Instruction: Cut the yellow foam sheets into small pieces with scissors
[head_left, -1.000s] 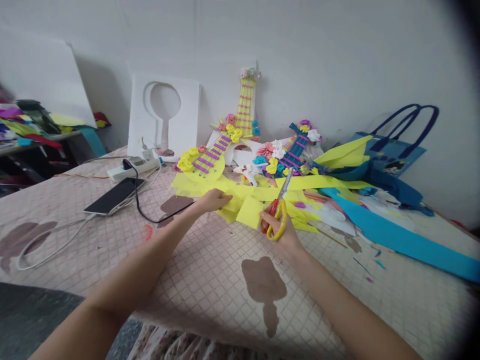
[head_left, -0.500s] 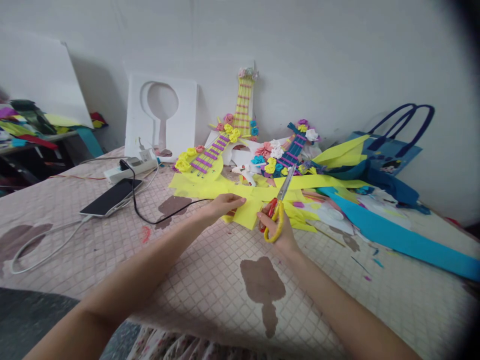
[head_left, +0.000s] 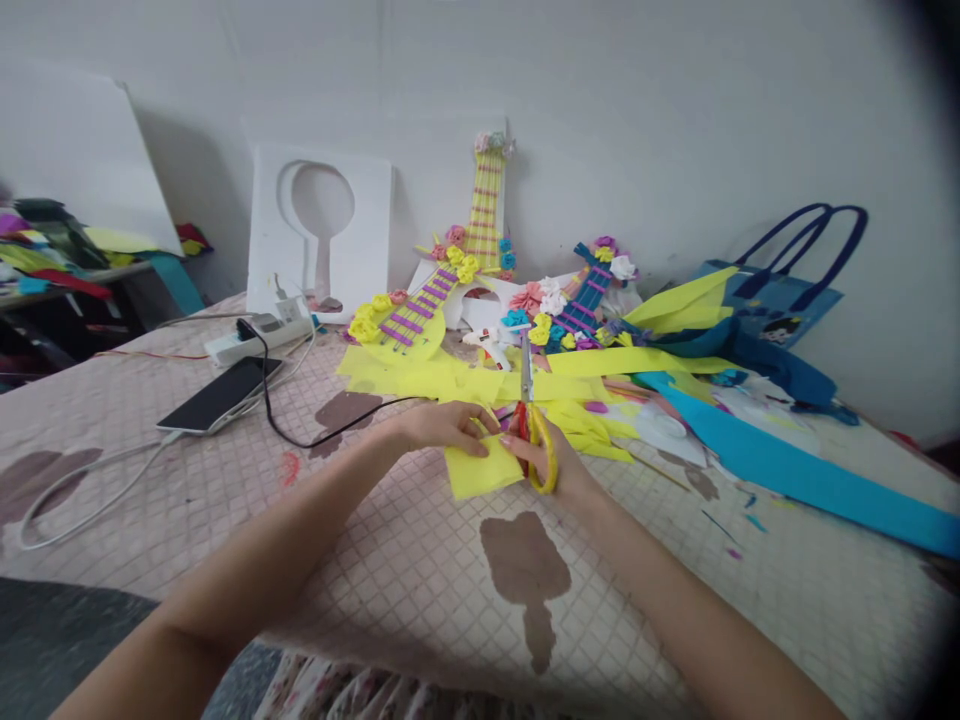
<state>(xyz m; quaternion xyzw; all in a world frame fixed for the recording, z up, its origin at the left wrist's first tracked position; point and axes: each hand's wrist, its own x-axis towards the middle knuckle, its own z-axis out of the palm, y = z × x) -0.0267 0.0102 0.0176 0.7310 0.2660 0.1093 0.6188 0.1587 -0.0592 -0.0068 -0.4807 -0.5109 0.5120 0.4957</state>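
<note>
Above the table point(head_left: 375, 530), left hand point(head_left: 448, 425) pinches yellow paper point(head_left: 484, 474), right hand point(head_left: 568, 474) grips scissors point(head_left: 526, 383).

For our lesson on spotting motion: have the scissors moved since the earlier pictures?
Yes, the scissors moved left, closer to the white glue gun.

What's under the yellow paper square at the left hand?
Quilted tablecloth shows past the near edge of the yellow paper square; whatever lies directly beneath is covered. The left hand partly covers it.

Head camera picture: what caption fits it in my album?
Left hand holds a squarish yellow paper piece, right hand holds metal scissors with red and yellow handles; yellow guitar-shaped craft behind.
</note>
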